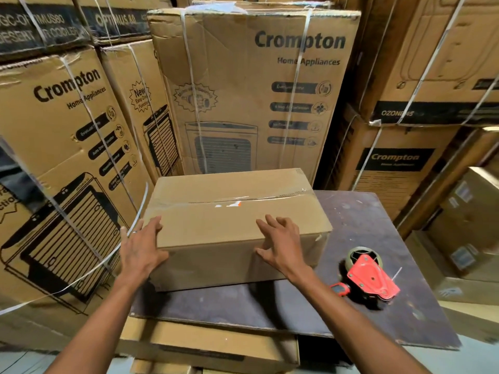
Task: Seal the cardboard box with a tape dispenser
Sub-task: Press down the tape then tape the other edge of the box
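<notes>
One head-worn wide-angle view looks forward and down, close over the box [237, 211] on a dark board [378, 238]. Stacked cartons [256, 90] fill the background (their edges bow toward the frame's borders). Both forearms enter from below.

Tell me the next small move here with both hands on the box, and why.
Probably the right hand should leave the cardboard box and reach for the tape dispenser, which lies untouched on the dark board to its right. Clear tape already covers the top seam, so likely another strip or side comes next; the left hand can steady the box.
</notes>
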### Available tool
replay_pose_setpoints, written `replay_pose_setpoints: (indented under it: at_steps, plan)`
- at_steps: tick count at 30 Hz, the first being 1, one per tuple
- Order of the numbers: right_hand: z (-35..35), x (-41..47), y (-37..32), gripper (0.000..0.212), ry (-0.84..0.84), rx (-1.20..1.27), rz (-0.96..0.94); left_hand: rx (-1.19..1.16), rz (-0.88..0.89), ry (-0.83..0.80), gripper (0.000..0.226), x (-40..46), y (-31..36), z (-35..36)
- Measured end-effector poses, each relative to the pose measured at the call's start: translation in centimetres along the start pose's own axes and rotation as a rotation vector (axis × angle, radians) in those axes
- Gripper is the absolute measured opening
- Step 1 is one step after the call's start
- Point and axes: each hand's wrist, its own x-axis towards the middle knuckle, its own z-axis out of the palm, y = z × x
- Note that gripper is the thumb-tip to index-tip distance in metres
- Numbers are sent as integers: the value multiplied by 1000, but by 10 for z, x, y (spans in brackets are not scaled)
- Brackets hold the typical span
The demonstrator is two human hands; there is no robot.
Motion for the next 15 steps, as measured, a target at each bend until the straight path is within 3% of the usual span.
replay_pose_setpoints:
  at_steps: [6, 9, 12, 15]
  plan:
    - [-2, 8, 4, 70, 24, 89, 17, 108, 6, -70, 78, 14, 8, -7]
    - [-9, 17, 17, 72, 46, 152, 59, 110, 139, -129, 75, 14, 40, -8]
    - [-14, 33, 35, 59, 118, 207, 125, 63, 272, -239, 85, 16, 78, -2]
    - [-24, 48, 58, 47, 167, 128, 196, -27, 387, -303, 81, 23, 113, 6]
